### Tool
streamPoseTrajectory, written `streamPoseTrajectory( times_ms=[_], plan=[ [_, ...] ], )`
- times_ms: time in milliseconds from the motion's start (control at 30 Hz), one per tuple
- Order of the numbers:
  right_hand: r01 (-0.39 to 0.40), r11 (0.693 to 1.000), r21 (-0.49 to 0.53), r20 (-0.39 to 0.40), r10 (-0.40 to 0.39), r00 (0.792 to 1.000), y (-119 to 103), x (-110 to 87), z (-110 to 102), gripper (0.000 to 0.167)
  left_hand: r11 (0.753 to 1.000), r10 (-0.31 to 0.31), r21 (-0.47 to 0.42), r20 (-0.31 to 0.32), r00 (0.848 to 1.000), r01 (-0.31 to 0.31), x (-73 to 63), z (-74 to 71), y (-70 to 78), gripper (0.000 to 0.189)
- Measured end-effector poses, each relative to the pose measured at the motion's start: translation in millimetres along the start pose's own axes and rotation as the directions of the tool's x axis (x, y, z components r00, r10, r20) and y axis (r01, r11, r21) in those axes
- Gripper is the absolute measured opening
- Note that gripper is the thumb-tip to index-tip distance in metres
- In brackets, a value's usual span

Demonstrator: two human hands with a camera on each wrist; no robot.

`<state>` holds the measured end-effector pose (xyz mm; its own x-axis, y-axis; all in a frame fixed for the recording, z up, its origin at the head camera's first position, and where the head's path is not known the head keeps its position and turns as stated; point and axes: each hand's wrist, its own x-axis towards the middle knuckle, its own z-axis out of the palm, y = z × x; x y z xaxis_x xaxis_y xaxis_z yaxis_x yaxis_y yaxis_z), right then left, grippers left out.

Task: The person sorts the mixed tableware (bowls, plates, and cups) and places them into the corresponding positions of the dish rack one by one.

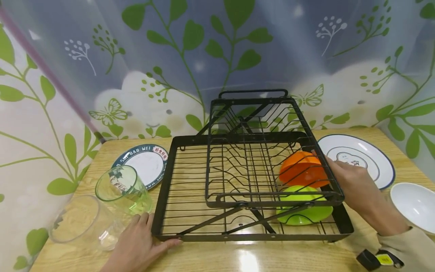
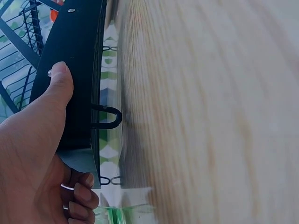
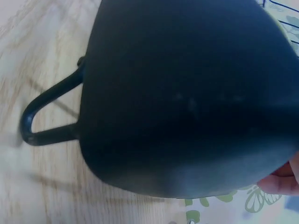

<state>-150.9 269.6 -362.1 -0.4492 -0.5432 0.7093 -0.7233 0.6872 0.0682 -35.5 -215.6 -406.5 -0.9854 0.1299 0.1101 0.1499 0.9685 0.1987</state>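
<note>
A black two-tier wire dish rack (image 1: 253, 237) stands on the wooden table. My left hand (image 1: 137, 241) grips its front left corner; the left wrist view shows the thumb (image 2: 60, 77) on the front panel and the other fingers curled beside it. On the right, my right hand (image 1: 351, 181) reaches under the upper tier and holds an orange bowl (image 1: 302, 172) at its far edge, the thumb hidden. A green bowl (image 1: 302, 217) leans in the lower tier, in front of the orange one. The rack's side panel (image 3: 187, 93) blocks most of the right wrist view.
To the left are a white plate with a green rim (image 1: 144, 164), a green glass (image 1: 136, 196) and a clear glass (image 1: 86, 223). A larger white plate (image 1: 374, 155) lies at the right rear, with a white bowl (image 1: 416, 206) in front. A patterned wall (image 1: 163, 56) stands behind.
</note>
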Motion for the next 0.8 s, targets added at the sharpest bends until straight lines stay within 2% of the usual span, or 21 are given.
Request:
streamPoseTrajectory(
  times_ms=[200, 367, 600, 800],
  plan=[
    [0.093, 0.993, 0.073, 0.000, -0.093, 0.996, 3, 2.7, 7, 0.043, 1.000, -0.018, 0.016, 0.031, 0.999, 0.017, 0.2, -0.7, -0.1, 0.090],
    [0.148, 0.989, 0.026, 0.004, -0.148, 0.989, 1, 3.8, 12, 0.039, 1.000, 0.004, 0.013, 0.009, 1.000, -0.005, 0.0, 0.3, -0.4, 0.087],
    [0.115, 0.993, 0.024, 0.050, -0.116, 0.992, -9, 7.7, 11, 0.038, 1.000, 0.006, -0.005, -0.010, 1.000, -0.006, -0.7, 0.5, -0.2, 0.085],
    [0.142, 0.990, 0.016, 0.046, -0.143, 0.989, -10, 9.2, 13, 0.035, 1.000, -0.006, -0.012, 0.002, 1.000, 0.006, -1.1, 0.0, 0.2, 0.085]
  ],
)
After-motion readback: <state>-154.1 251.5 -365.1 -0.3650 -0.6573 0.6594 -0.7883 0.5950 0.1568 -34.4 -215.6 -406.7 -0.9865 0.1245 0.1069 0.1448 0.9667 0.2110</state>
